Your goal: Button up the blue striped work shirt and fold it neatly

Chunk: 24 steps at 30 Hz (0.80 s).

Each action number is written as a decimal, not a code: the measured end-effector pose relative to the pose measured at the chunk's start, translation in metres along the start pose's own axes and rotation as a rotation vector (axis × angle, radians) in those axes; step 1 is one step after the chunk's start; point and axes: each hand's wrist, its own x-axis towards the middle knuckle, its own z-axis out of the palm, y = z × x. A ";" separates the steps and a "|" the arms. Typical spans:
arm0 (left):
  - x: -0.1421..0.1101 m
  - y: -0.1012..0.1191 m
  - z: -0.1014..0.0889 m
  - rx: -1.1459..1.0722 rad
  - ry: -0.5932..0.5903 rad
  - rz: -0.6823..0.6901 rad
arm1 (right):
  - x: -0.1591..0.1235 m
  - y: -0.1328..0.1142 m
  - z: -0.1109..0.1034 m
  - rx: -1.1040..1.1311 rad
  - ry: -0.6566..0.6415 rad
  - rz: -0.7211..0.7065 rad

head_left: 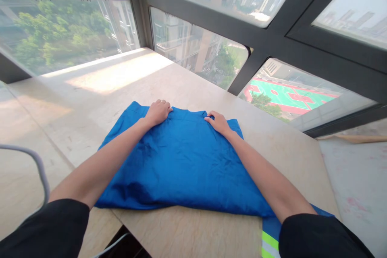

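A blue work jacket (187, 157) lies folded and spread on the pale stone ledge, its surface lightly wrinkled. My left hand (159, 112), with a ring on one finger, is at the jacket's far edge, fingers curled down over the cloth. Farther right along that same edge, my right hand (218, 121) pinches the fabric between thumb and fingers. The fingertips of both hands are partly hidden. At the lower right, a blue part with a yellow-green and silver reflective band (270, 244) sticks out from under my right arm.
The stone ledge (99, 109) runs up to dark window frames (205, 16) at the back and right. A grey-white cable (39, 165) loops in at the left. A dark gap (123, 246) shows below the ledge's front edge. Pale flowered cloth (356, 177) is at the right.
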 end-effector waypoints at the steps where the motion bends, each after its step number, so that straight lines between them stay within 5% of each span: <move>1: -0.001 0.001 0.008 0.010 0.043 -0.002 | -0.003 0.004 0.006 -0.004 0.029 -0.019; 4: -0.003 0.001 0.019 0.008 0.103 -0.001 | -0.009 0.011 0.015 -0.011 0.101 -0.093; 9: -0.007 0.001 0.008 0.015 0.027 -0.030 | -0.011 0.013 0.015 -0.056 0.120 -0.128; 14: -0.034 0.008 -0.001 0.029 0.059 -0.119 | -0.016 0.001 0.014 -0.180 0.184 0.014; 19: -0.071 0.052 -0.005 -0.054 0.053 -0.145 | -0.057 -0.058 0.027 -0.256 0.282 -0.043; 22: -0.090 0.091 -0.007 -0.086 0.030 -0.163 | -0.097 -0.103 0.041 -0.259 0.068 -0.239; 24: -0.105 0.112 -0.007 -0.102 0.028 -0.150 | -0.123 -0.123 0.047 -0.249 -0.054 -0.248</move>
